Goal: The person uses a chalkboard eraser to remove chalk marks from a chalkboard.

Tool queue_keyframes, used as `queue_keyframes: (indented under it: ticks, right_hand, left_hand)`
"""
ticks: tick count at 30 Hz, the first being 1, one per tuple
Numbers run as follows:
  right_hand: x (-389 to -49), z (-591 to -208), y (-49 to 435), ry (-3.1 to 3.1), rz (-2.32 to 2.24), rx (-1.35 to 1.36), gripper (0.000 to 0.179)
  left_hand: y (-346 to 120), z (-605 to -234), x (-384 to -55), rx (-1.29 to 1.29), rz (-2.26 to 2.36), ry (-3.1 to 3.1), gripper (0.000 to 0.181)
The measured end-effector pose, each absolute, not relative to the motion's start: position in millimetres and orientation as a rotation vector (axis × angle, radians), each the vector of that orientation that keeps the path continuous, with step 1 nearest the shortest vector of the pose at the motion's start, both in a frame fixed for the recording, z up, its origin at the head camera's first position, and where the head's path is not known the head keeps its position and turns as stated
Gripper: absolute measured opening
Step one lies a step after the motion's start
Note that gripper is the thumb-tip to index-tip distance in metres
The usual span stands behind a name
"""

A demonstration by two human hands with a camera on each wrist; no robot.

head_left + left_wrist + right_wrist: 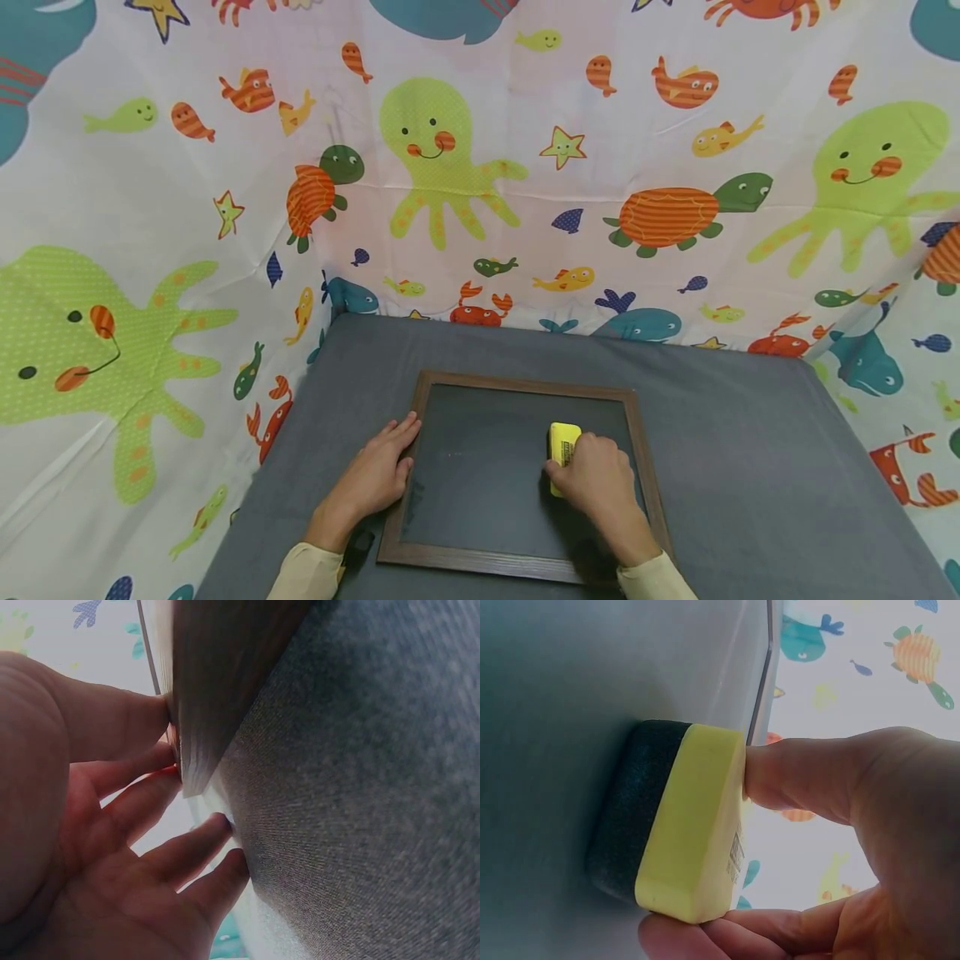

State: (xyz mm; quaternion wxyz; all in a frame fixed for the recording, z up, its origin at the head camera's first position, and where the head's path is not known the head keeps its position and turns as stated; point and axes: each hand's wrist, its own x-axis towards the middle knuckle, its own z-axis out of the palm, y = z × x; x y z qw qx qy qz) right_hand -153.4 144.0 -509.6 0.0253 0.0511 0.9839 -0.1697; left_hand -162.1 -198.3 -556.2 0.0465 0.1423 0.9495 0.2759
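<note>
The yellow eraser [564,435] sits right of centre in the lower half of the head view, on the dark face of the wood-framed board [525,386]. The right hand [597,477] clamps it: its far end pokes out above the hand, the thumb lies at its left side and the fingers bend over the right. From the right wrist, the thumb [802,772] presses the yellow face beside the printed label, and the fingertips [676,939] tuck beneath the lower end, the dark felt turned toward the board at the left of the frame.

The left hand [375,468] is well apart from the eraser, at the board's left edge. Its fingers are mostly straight: in the left wrist view the thumb and two fingers touch the frame's edge, while two others spread apart lower down, against the grey cloth [337,825].
</note>
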Motion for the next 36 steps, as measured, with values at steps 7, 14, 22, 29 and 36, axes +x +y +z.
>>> queue_keyframes:
  ticks: [7, 14, 22, 29, 36]
  right_hand:
    - [-153, -510, 158, 3.042, -0.484, 0.183, 0.047]
    - [-152, -510, 173, 2.994, -0.479, 0.238, 0.050]
    - [-150, -509, 192, 2.954, -0.491, 0.291, 0.050]
    - [-148, -508, 203, 2.941, -0.486, 0.328, 0.053]
    - [-146, -507, 206, 2.942, -0.492, 0.348, 0.051]
  left_hand:
    - [-197, -555, -162, 0.428, 0.854, 2.895, 0.062]
    - [-198, -557, -162, 0.439, 0.851, 2.907, 0.062]
    - [-198, -559, -163, 0.447, 0.845, 2.909, 0.063]
    - [-198, -559, -164, 0.433, 0.851, 2.877, 0.063]
    - [-198, -560, -165, 0.413, 0.838, 2.864, 0.065]
